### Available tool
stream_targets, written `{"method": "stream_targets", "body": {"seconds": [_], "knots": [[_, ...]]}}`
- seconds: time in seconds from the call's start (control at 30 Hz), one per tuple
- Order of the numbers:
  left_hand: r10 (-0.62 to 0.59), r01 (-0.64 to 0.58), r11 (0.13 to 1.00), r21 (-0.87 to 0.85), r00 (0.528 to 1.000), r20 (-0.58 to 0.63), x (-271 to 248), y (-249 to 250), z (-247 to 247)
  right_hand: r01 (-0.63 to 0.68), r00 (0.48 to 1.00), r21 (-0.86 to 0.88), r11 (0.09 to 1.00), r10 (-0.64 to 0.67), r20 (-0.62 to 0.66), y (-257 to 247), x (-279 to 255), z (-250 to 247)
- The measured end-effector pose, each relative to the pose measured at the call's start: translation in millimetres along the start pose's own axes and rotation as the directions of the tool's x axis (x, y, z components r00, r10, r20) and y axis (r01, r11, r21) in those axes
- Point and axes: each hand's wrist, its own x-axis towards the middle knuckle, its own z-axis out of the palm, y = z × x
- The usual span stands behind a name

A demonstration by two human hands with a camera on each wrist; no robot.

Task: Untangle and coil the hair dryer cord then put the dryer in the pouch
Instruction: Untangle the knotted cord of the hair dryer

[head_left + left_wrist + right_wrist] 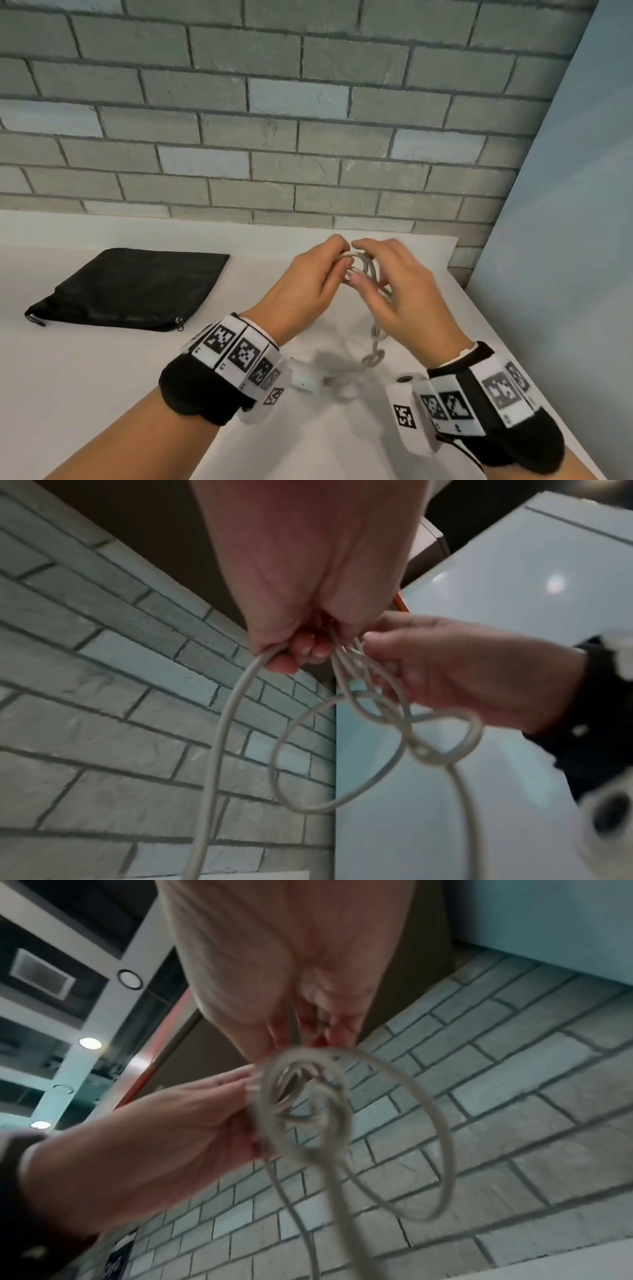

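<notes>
Your left hand (310, 274) and right hand (397, 284) both pinch the grey cord (359, 267), raised over the table (102, 377); it looks light, springy and kink-prone, so grip beside the knot, not the loops

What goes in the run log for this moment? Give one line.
stage: untangling | left hand: grips cord loops | right hand: pinches cord | pouch: flat on counter, left | dryer: not visible
</notes>
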Motion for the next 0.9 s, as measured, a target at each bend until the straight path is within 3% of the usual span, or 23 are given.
{"method": "stream_targets", "body": {"seconds": [0.07,0.17,0.23,0.37,0.47,0.5,0.6,0.67,0.73,0.83,0.9], "knots": [[0.011,-0.011,1.0,0.006,1.0,-0.003,3.3,1.2,0.0,-0.004,1.0,-0.067,0.998,0.003,-0.004,4.1,-0.2,5.4],[-0.072,0.072,0.997,0.014,0.997,-0.035,5.2,2.1,-2.6,0.018,0.981,-0.053,0.998,-0.028,-0.193,10.4,-2.9,-0.4],[-0.202,0.198,0.979,-0.042,0.974,-0.105,5.9,-5.2,-9.1,-0.09,0.934,0.103,0.991,0.12,-0.337,17.7,-3.4,-9.2],[-0.421,0.376,0.896,-0.237,0.888,-0.185,1.0,-25.1,-23.3,-0.356,0.704,0.388,0.85,0.517,-0.487,51.4,-5.2,-21.6],[-0.496,0.426,0.854,-0.298,0.838,-0.225,-2.8,-31.0,-32.1,-0.589,0.486,0.528,0.611,0.791,-0.372,90.9,-18.8,-21.3],[-0.51,0.44,0.85,-0.29,0.826,-0.24,-3.4,-32.0,-34.0,-0.667,0.462,0.5,0.553,0.833,-0.306,102.7,-25.2,-18.5],[-0.515,0.444,0.842,-0.306,0.832,-0.209,-3.2,-33.8,-32.4,-0.806,0.552,0.192,0.559,0.828,-0.095,117.7,-37.7,-6.7],[-0.485,0.43,0.857,-0.285,0.859,-0.165,-3.0,-34.1,-27.7,-0.785,0.618,-0.03,0.619,0.786,0.019,107.4,-36.0,-3.5],[-0.44,0.413,0.887,-0.205,0.892,-0.108,-4.5,-32.7,-23.0,-0.672,0.737,-0.093,0.735,0.676,0.019,88.3,-27.9,-4.7],[-0.354,0.352,0.934,-0.065,0.935,-0.017,-7.3,-26.6,-15.3,-0.335,0.939,-0.013,0.942,0.333,-0.091,47.7,-10.2,-7.6],[-0.308,0.308,0.951,-0.012,0.951,0.035,-7.5,-20.4,-8.1,-0.155,0.987,0.024,0.988,0.154,0.046,23.4,1.0,-3.3]]}}
